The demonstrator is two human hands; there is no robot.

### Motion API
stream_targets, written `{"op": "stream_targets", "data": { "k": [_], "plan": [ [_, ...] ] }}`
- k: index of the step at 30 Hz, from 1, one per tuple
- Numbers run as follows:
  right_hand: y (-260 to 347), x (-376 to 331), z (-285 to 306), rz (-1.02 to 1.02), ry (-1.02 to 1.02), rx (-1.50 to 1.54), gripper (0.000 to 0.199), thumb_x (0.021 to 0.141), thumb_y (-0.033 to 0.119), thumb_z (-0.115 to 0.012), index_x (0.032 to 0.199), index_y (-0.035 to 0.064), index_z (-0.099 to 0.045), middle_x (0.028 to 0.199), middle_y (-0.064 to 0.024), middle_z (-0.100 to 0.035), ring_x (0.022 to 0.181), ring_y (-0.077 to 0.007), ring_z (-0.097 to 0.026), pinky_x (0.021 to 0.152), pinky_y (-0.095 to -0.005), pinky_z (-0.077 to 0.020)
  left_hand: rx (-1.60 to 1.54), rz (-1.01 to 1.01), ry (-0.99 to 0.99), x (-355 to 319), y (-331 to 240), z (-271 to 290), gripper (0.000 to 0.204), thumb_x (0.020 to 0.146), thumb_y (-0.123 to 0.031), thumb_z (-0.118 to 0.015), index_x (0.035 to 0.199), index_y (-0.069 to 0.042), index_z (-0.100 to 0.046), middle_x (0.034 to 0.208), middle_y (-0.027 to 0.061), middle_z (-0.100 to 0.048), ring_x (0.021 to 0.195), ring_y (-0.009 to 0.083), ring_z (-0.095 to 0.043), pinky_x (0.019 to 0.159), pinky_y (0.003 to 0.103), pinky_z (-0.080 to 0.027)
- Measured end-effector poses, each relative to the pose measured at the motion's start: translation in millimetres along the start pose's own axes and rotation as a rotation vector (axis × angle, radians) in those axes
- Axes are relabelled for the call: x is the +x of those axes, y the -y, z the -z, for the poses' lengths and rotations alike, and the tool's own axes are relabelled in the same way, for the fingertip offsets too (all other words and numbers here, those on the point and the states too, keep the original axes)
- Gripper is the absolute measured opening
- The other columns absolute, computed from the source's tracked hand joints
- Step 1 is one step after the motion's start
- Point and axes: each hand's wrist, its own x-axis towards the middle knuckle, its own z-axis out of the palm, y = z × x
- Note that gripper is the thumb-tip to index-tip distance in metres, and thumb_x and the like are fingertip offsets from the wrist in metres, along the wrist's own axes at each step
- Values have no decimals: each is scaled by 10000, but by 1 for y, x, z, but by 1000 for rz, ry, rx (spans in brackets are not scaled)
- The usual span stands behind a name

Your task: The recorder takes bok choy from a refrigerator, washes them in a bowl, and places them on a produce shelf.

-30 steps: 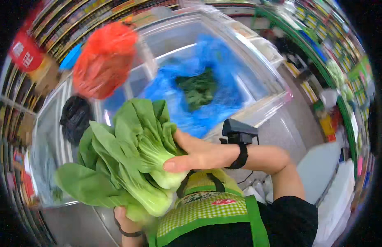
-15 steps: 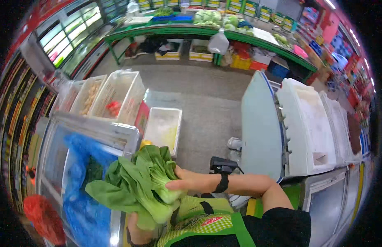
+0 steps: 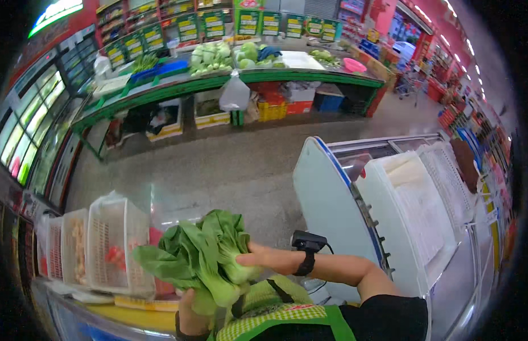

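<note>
Both hands gripping bok choy (image 3: 204, 258): right hand (image 3: 258, 260) closed round stems, left hand (image 3: 191, 310) cupping underneath. Light, leaves prob. bruising easily; stalk bases looking firmest hold.

A long green produce stand (image 3: 309, 77) runs across the twelve o'clock part of the view, carrying pale green cabbages (image 3: 210, 57), a blue tray (image 3: 161, 69), a white tray (image 3: 301, 59) and a pink bowl (image 3: 353, 64). Beneath it, on the grey floor (image 3: 230, 170), stand yellow (image 3: 272, 111), red (image 3: 301, 106) and blue crates (image 3: 329, 101). At eight o'clock, white mesh baskets (image 3: 113, 244) sit on a yellow-edged counter (image 3: 141, 318).
</note>
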Motion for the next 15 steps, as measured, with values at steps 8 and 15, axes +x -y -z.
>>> {"op": "stream_targets", "data": {
  "k": [8, 15],
  "plan": [
    [77, 53, 135, 132, -240, 20, 827, 870, 410, -586, 1439, 25, -125, 1423, -93, -304, 1285, -191, -325, 1052, -341, -291, -12, 151, 161, 220, -38, -33, 593, 852, -301, -543, 1358, -52, -361, 1337, 129, -464, 1197, 300, -477, 1016, 449, -379],
    [165, 116, 263, 136, -360, 122, 766, 838, 411, -630, 1403, 60, -248, 1348, -83, -424, 1223, -185, -413, 1021, -343, -347, 45, 154, 16, 383, -65, -83, 541, 842, -281, -551, 1302, -27, -422, 1286, 128, -514, 1155, 302, -515, 983, 445, -418]
  ]
}}
